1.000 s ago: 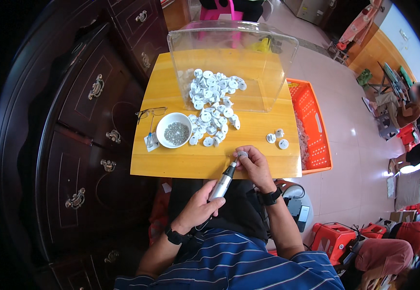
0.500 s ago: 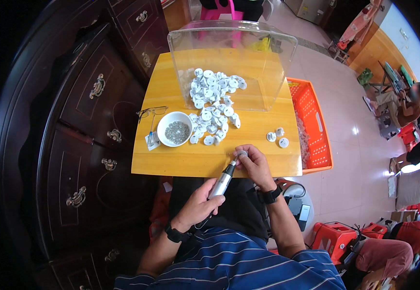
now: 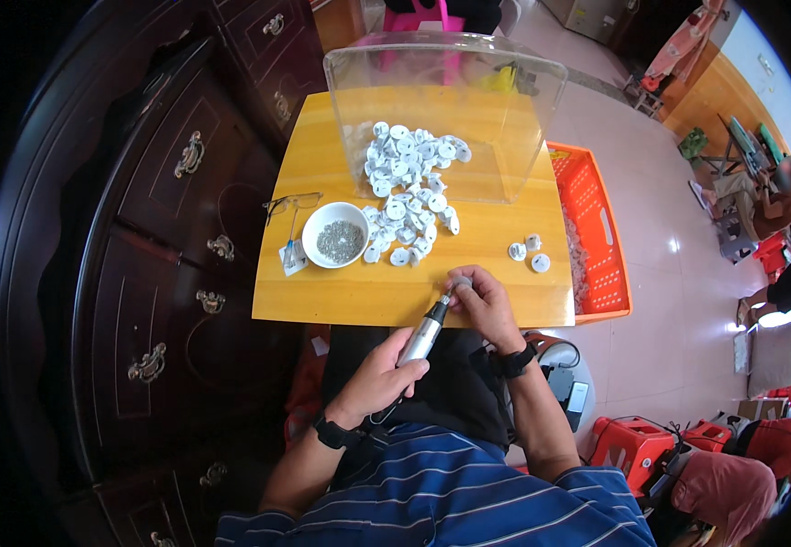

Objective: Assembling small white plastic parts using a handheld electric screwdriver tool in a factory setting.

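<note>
My left hand (image 3: pixel 379 376) is wrapped round a silver and black electric screwdriver (image 3: pixel 425 334), its tip pointing up and to the right. In my right hand (image 3: pixel 487 308) a small round whitish part (image 3: pixel 461 284) is pinched between thumb and fingers at the table's front edge. The screwdriver's tip meets this part; the exact contact is too small to make out. Beyond my hands spreads a pile of white round plastic parts (image 3: pixel 405 173). A white bowl (image 3: pixel 335 209) full of small metal screws (image 3: pixel 341 241) stands left of the pile.
A clear plastic bin (image 3: pixel 496 128) lies on its side on the yellow table (image 3: pixel 377 301), the pile spilling from it. Three white parts (image 3: pixel 539 263) sit apart at right. Glasses (image 3: pixel 293 201) lie near the bowl. An orange crate (image 3: pixel 600 246) adjoins the table; dark drawers (image 3: pixel 177 228) stand left.
The view has shifted slightly, so the table sits a little further right and higher. Both hands keep their holds, with the screwdriver still at the part.
</note>
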The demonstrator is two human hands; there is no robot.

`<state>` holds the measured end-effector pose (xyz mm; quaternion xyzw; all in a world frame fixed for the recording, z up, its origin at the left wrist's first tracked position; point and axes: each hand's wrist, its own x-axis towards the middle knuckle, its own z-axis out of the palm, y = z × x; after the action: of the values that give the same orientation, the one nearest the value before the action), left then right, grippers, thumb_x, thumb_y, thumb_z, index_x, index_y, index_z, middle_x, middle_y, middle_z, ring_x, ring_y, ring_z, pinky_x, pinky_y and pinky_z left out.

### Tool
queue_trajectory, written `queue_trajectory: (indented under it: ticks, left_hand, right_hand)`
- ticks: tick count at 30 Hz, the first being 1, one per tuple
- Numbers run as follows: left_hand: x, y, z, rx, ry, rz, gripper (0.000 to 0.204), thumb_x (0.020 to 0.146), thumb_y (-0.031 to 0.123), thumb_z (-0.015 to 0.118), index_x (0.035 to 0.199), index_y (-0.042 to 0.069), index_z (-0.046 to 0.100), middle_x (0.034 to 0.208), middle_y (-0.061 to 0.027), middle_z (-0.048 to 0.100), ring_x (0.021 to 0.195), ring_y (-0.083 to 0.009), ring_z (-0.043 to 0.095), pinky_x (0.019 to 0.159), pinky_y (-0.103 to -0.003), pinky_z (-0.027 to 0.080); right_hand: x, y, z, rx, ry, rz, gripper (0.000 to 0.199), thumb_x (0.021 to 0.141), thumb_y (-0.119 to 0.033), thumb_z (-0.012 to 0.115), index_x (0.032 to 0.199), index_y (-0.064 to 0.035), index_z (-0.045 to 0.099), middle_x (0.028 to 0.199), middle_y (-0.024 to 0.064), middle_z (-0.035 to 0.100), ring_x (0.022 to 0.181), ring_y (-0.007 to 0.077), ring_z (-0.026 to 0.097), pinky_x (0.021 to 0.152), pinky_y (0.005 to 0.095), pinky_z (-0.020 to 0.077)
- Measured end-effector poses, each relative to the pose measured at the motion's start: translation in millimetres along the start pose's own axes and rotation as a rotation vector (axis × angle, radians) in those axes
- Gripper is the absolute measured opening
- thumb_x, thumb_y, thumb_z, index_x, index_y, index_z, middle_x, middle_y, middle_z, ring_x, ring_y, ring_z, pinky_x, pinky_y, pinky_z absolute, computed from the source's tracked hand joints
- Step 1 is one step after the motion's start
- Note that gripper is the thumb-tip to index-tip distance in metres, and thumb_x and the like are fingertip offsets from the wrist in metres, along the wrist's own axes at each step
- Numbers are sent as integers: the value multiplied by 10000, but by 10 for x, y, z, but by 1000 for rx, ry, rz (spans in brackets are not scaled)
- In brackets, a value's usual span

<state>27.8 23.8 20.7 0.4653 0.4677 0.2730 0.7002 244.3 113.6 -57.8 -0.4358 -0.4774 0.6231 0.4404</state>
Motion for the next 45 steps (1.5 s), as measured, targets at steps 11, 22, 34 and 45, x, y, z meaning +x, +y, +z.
queue_trajectory:
  ticks: [11, 22, 34, 45]
  left_hand:
    - [-15, 86, -98, -265, -67, -111, 298, 989, 177, 590, 1244, 39, 522, 851, -18, 604, 625, -61, 575, 520, -203, 463]
    - [-47, 0, -91, -449, -122, -151, 455, 1010, 247, 569, 1389, 29, 442, 914, -49, 626, 686, -71, 610, 557, -195, 496]
    - [-346, -29, -62, -334, -103, -72, 558, 972, 221, 623, 1442, 18, 403, 943, -52, 611, 698, -88, 589, 586, -213, 483]
    - [-511, -234, -172, -230, -61, -18, 556, 971, 172, 617, 1455, 18, 390, 914, -37, 594, 694, -86, 588, 579, -218, 483]
  right_hand:
    - [6, -7, -44, 60, -51, -3, 189, 1051, -75, 510, 1215, -12, 579, 1059, 12, 663, 842, 59, 612, 785, 213, 537]
    - [-9, 7, -65, 125, -65, -22, 176, 1053, -87, 511, 1205, -27, 574, 1050, 24, 657, 816, 71, 616, 762, 222, 539]
    - [-146, -234, -590, -711, 277, -43, 330, 1010, -185, 615, 1312, -65, 561, 723, 51, 692, 584, 109, 629, 561, 262, 502]
    - [4, -402, 46, -979, 378, -317, 163, 876, -187, 689, 985, -75, 641, 761, 166, 674, 724, 366, 676, 634, 468, 520]
